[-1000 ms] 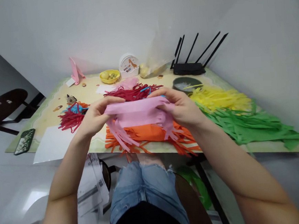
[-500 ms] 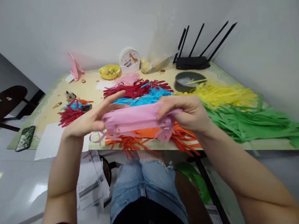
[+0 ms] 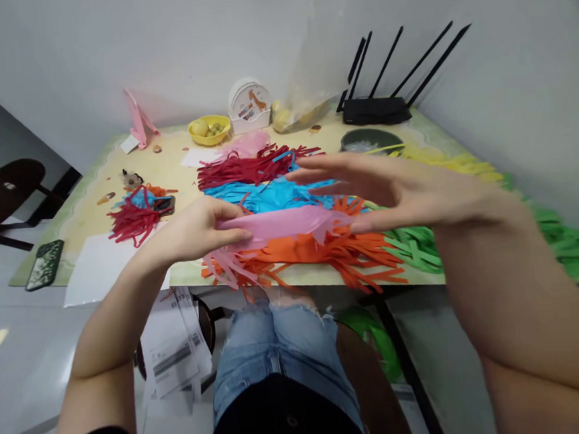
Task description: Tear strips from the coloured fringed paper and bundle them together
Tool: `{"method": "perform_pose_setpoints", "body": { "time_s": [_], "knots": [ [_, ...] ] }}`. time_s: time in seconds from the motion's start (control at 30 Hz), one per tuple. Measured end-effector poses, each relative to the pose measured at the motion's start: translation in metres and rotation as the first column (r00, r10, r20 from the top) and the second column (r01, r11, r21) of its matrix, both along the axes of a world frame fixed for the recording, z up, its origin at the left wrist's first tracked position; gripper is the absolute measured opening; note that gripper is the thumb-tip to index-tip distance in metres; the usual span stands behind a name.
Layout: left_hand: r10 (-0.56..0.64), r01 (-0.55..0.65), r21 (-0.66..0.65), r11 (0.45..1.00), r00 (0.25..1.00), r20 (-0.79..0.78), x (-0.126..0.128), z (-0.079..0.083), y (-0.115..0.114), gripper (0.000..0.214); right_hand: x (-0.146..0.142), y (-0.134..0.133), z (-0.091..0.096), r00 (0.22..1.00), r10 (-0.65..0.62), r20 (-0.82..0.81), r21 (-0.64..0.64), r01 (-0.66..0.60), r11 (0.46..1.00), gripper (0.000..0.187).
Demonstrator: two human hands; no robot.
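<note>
The left hand [image 3: 195, 231] pinches one end of a folded pink fringed strip of thin, papery material [image 3: 285, 224] between thumb and fingers, holding it up in front of an orange fringed bundle [image 3: 297, 250] on the pale yellow patterned table [image 3: 169, 163]. The right hand [image 3: 402, 188] is spread wide at the strip's other end; whether its thumb touches the fringe cannot be told. Beyond lie a bright blue fringed bundle [image 3: 262, 196] and a dark red one [image 3: 255, 166]. A round-topped white holder [image 3: 249, 106] bears a giraffe picture and lettering too blurred to read. White printed sheets [image 3: 173, 360] below the table edge carry barcode-like dark bands, their text illegible.
</note>
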State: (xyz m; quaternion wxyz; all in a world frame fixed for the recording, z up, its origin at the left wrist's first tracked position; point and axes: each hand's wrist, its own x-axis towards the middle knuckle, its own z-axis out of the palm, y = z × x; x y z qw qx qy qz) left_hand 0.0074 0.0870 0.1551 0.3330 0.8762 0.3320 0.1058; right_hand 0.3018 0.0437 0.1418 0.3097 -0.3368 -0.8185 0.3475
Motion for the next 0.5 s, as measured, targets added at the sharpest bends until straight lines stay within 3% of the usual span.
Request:
{"method": "perform_pose_setpoints", "body": {
  "time_s": [0.07, 0.17, 0.27, 0.37, 0.5],
  "knots": [
    [-0.007, 0.007, 0.017, 1.000, 1.000, -0.014, 0.003, 0.000, -0.002, 0.030, -0.011, 0.005, -0.006, 0.996, -0.084, -0.037, 0.015, 0.084, 0.996, 0.062],
    [0.010, -0.009, 0.047, 0.999, 1.000, -0.020, 0.005, 0.001, -0.004, 0.025, -0.030, 0.010, -0.017, 0.990, -0.106, 0.093, 0.007, 0.106, 0.994, 0.024],
    [0.080, -0.079, 0.114, 0.990, 0.997, -0.001, 0.005, 0.001, -0.005, 0.023, -0.037, 0.009, -0.022, 0.982, -0.138, 0.132, 0.021, 0.137, 0.990, 0.028],
    [0.135, -0.140, 0.152, 0.978, 0.990, 0.041, 0.003, -0.001, -0.005, 0.024, -0.037, 0.003, -0.023, 0.976, -0.213, 0.053, 0.077, 0.208, 0.975, 0.029],
    [0.160, -0.164, 0.030, 0.986, 0.982, 0.104, 0.002, -0.004, -0.005, 0.025, -0.039, -0.006, -0.023, 0.959, -0.283, -0.004, 0.031, 0.283, 0.959, 0.027]
  ]
}}
